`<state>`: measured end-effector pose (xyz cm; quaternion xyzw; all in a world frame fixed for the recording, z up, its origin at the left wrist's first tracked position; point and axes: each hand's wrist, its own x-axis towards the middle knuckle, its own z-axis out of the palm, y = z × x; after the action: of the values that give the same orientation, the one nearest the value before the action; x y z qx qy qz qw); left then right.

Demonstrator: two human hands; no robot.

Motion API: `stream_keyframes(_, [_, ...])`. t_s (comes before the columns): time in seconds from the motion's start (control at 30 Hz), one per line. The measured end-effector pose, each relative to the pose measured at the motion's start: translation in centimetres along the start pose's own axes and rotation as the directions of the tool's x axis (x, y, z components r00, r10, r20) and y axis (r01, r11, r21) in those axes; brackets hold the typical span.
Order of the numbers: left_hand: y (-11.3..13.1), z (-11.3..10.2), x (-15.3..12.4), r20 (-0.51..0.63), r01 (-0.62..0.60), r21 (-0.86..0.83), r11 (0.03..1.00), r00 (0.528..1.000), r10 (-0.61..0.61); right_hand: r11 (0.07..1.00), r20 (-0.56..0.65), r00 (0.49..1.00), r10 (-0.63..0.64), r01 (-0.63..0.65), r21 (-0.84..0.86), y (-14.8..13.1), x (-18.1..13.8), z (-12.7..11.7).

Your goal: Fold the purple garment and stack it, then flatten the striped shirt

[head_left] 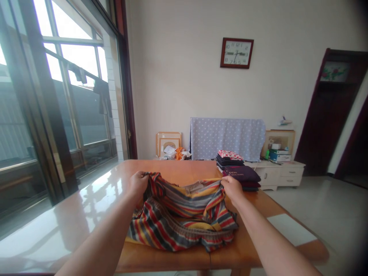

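Note:
A striped piece of clothing [172,230] in red, yellow, grey and black lies bunched on the wooden table [184,167]. Gathered elastic runs along its near edge and its far edge. My left hand [139,183] is closed on the far left corner of the cloth. At the far right corner, my right hand [232,188] pinches the fabric. Between the two hands the far edge is lifted and sags in the middle, while the near part rests on the tabletop. Whether it is a skirt or another garment, I cannot tell.
Folded clothes [241,173] are stacked at the table's far right. A white sheet [291,229] lies on the right side. Behind stand a dotted cloth cover [227,138], a white cabinet [283,175] and picture frames [168,138]. A glass door [57,96] is on the left.

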<state>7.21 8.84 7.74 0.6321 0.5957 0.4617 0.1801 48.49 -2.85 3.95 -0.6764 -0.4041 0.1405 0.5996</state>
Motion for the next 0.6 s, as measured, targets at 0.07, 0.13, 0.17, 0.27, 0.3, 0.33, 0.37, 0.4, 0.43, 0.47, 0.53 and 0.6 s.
stream_keyframes(0.07, [1.4,-1.3,0.6,-0.075,0.004,-0.103,0.995,0.997,-0.012,0.996,-0.044,0.999,-0.002,0.006,0.086,-1.9,0.3,-0.2])
stream_keyframes(0.13, [2.6,-2.5,0.6,-0.158,-0.029,-0.23,0.973,0.987,-0.008,0.972,-0.072,0.997,0.002,0.015,0.232,-3.7,0.0,-0.7])
stream_keyframes(0.17, [3.2,-3.1,0.4,-0.203,-0.062,-0.303,0.951,0.979,-0.001,0.948,-0.069,0.998,0.005,0.018,0.319,-4.4,-0.3,-1.0])
stream_keyframes(0.27, [4.0,-4.9,-1.1,-0.276,-0.133,-0.42,0.898,0.961,0.014,0.863,-0.036,0.999,0.005,0.014,0.505,-5.6,-1.4,-2.2])
stream_keyframes(0.3, [4.0,-5.4,-1.7,-0.253,-0.133,-0.411,0.902,0.967,0.027,0.852,-0.02,1.0,0.001,0.009,0.523,-5.7,-1.8,-2.6])
stream_keyframes(0.33, [3.9,-5.8,-2.2,-0.206,-0.12,-0.395,0.911,0.978,0.039,0.846,0.001,1.0,0.001,-0.001,0.533,-5.7,-2.0,-2.9])
stream_keyframes(0.37, [3.8,-6.1,-2.6,-0.142,-0.102,-0.38,0.919,0.989,0.051,0.842,0.024,1.0,0.004,-0.016,0.54,-5.6,-2.2,-3.0])
stream_keyframes(0.4, [3.7,-6.2,-2.9,-0.073,-0.086,-0.376,0.923,0.995,0.063,0.838,0.053,0.999,0.009,-0.036,0.544,-5.5,-2.4,-3.0])
stream_keyframes(0.43, [3.6,-6.3,-3.2,-0.014,-0.074,-0.387,0.919,0.997,0.074,0.835,0.083,0.996,0.01,-0.054,0.548,-5.4,-2.4,-2.9])
stream_keyframes(0.47, [3.6,-6.3,-3.3,0.028,-0.064,-0.411,0.909,0.996,0.082,0.832,0.103,0.995,0.005,-0.061,0.551,-5.2,-2.5,-2.6])
stream_keyframes(0.53, [3.7,-6.1,-3.5,0.037,-0.08,-0.471,0.879,0.993,0.11,0.836,0.096,0.995,-0.022,-0.034,0.548,-4.9,-2.5,-1.8])
stream_keyframes(0.6, [3.7,-5.6,-3.9,-0.031,-0.155,-0.465,0.872,0.987,0.159,0.858,0.068,0.996,-0.049,0.007,0.514,-4.4,-2.9,-0.9])
